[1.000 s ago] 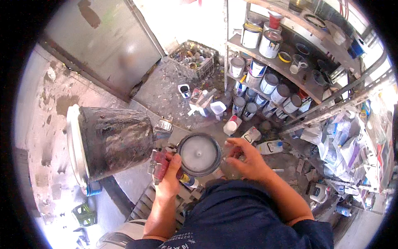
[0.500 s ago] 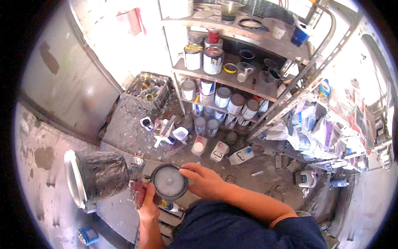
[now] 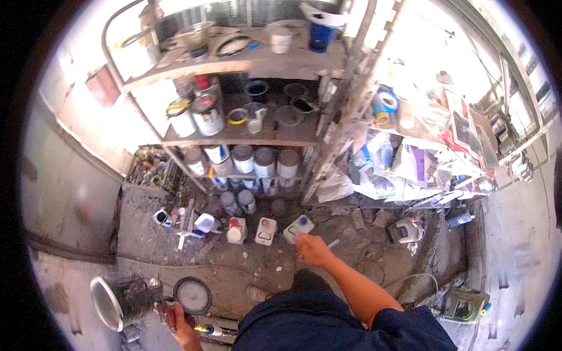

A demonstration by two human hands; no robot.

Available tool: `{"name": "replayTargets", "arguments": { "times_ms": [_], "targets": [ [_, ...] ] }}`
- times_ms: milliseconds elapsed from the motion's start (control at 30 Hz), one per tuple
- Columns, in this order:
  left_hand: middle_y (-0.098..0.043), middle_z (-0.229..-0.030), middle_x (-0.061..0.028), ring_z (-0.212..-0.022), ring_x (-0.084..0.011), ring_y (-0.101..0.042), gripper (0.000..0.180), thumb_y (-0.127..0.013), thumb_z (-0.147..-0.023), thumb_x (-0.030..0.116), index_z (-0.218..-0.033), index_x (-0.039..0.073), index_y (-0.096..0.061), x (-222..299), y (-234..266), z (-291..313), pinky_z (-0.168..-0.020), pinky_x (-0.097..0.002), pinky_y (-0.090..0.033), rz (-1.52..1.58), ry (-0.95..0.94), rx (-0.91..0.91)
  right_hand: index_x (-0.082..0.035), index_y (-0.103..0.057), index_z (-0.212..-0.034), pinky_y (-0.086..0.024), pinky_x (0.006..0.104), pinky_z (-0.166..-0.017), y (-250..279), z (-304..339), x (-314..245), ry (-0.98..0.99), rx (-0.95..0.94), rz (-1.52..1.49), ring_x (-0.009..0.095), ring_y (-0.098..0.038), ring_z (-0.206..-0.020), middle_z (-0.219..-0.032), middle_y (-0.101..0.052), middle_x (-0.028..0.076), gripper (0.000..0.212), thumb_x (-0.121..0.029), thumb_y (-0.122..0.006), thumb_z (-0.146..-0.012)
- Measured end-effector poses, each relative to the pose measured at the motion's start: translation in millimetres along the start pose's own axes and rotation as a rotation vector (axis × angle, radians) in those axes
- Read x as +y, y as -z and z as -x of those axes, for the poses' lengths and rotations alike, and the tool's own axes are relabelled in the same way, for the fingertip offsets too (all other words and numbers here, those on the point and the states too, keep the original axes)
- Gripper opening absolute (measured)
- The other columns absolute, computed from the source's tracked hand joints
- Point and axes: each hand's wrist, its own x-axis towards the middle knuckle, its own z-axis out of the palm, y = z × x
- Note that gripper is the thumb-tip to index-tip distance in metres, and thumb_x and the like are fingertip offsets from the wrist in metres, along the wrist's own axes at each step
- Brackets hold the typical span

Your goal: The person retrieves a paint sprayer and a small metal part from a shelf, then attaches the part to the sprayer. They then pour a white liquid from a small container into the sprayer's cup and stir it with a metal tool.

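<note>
The person wears a navy shirt [image 3: 298,326], its dark cloth plain and lightly creased; the right sleeve [image 3: 410,331] is short and loose, leaving the forearm [image 3: 357,288] bare; left hand [image 3: 185,330] and right hand [image 3: 313,250] are bare too; a blackish trouser leg [image 3: 310,281] shows beyond the shirt.

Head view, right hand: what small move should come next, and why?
Probably lower the right hand toward the blue-capped white plastic jug: the fingers overlap the jug in this view, though contact cannot be told, and the left hand holds the dark red hand tool.
</note>
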Motion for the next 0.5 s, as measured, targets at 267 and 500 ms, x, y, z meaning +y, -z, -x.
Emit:
{"name": "replayTargets", "arguments": {
  "times_ms": [267, 500],
  "targets": [
    [-0.041, -0.063, 0.0063, -0.046, -0.0073, -0.038, 0.024, -0.066, -0.087, 0.032, -0.081, 0.020, -0.046, 8, -88, 38, -0.039, -0.0246, -0.026, -0.110, 0.072, 0.041, -0.002, -0.062, -0.099, -0.050, 0.0374, -0.070, 196, -20, 9, -0.225, 0.319, -0.008, 0.026, -0.064, -0.077, -0.085, -0.065, 0.012, 0.021, -0.019, -0.062, -0.087],
    [-0.053, -0.074, -0.0026, -0.064, -0.0157, -0.050, 0.019, -0.061, -0.089, 0.025, -0.099, 0.010, -0.055, -36, -101, 26, -0.056, -0.0347, -0.042, -0.122, 0.144, -0.095, 0.000, -0.064, -0.093, -0.045, 0.0248, -0.054, 364, -33, -79, -0.021, 0.651, -0.113, 0.009, -0.055, -0.059, -0.071, -0.061, 0.004, 0.014, -0.013, -0.059, -0.091]
  ]
}}
